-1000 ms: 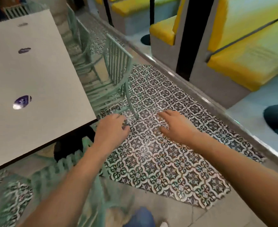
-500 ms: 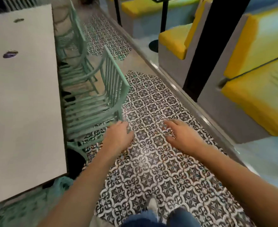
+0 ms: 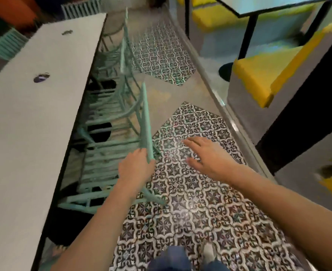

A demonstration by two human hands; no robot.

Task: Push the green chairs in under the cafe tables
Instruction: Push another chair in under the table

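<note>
A long white cafe table [image 3: 30,122] runs along the left. A green slatted chair [image 3: 110,153] stands beside it, its seat partly under the table edge. My left hand [image 3: 135,171] holds the near end of that chair's top back rail [image 3: 146,122], fingers curled round it. My right hand [image 3: 208,157] hovers open over the patterned floor, to the right of the chair and apart from it. A second green chair [image 3: 122,53] stands farther along the same table side.
Patterned tiles [image 3: 190,192] cover the aisle. Yellow booth seats [image 3: 259,75] and a black-legged table [image 3: 268,4] lie behind a raised floor edge on the right. A black pillar [image 3: 308,106] stands right. More green chairs [image 3: 6,45] are across the table. My feet [image 3: 188,257] show below.
I have stepped forward along the aisle. My left hand reached the nearest chair's back rail and took hold of it; my right hand stayed open in the air.
</note>
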